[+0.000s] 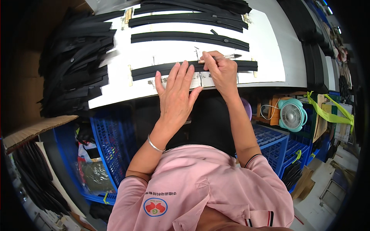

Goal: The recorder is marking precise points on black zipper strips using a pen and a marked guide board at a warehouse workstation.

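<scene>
A long black strip that looks like a zipper [239, 66] lies across the white board [266, 50], near the table's front edge. My left hand [175, 90] is open and rests on it, fingers spread and pressing it flat. My right hand [221, 73] is closed round a pen [230, 57] with a clear barrel, its tip end down by the strip near the middle. Just beyond lies a second black strip [173, 36] with a small grey piece on it. Farther back is another such strip [169, 20].
A big heap of black strips [73, 57] covers the table's left end, and more strips [192, 5] lie at the far edge. Below the table stand blue plastic crates [115, 142]. A small teal fan [291, 114] is at the right. Black stacks [314, 67] line the right side.
</scene>
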Demonstrator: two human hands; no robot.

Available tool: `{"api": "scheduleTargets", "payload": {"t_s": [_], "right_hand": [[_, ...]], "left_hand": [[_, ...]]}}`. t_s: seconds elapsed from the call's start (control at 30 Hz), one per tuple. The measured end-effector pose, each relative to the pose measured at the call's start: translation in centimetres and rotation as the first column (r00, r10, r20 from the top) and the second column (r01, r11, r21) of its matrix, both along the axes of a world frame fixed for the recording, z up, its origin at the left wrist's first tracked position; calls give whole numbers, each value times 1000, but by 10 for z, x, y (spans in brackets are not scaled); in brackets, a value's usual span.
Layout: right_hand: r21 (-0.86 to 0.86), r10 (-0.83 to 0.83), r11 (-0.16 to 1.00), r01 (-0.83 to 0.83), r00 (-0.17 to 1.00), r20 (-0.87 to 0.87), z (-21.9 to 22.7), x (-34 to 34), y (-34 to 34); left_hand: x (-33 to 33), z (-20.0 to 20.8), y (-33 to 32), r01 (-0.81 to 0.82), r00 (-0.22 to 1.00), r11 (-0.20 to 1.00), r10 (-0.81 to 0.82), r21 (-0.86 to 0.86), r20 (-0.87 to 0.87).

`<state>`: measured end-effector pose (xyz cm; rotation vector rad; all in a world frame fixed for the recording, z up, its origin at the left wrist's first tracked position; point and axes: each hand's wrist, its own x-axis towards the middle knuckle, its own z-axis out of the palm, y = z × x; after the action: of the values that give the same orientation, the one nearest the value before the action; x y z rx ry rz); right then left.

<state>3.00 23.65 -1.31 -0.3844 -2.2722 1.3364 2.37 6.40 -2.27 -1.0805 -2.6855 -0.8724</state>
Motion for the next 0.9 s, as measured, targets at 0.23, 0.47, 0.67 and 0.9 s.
{"api": "scheduleTargets", "payload": {"t_s": [0.23,0.47,0.67,0.9], "right_hand": [[-24,121,992,-122,993,-10,-2,5,7],[97,143,985,-141,990,-17,-4,5,8],[-322,75,943,-81,997,-33,18,27,32],[-288,-160,947,140,986,-49,6,42,98]], "left_hand": [[0,-2,1,-14,999,999,13,-32,-43],[-1,-2,4,6,999,999,-7,-34,-43],[0,-2,2,-16,999,997,13,-72,-47],[0,0,4,0,1000,999,-2,-48,-27]]}}
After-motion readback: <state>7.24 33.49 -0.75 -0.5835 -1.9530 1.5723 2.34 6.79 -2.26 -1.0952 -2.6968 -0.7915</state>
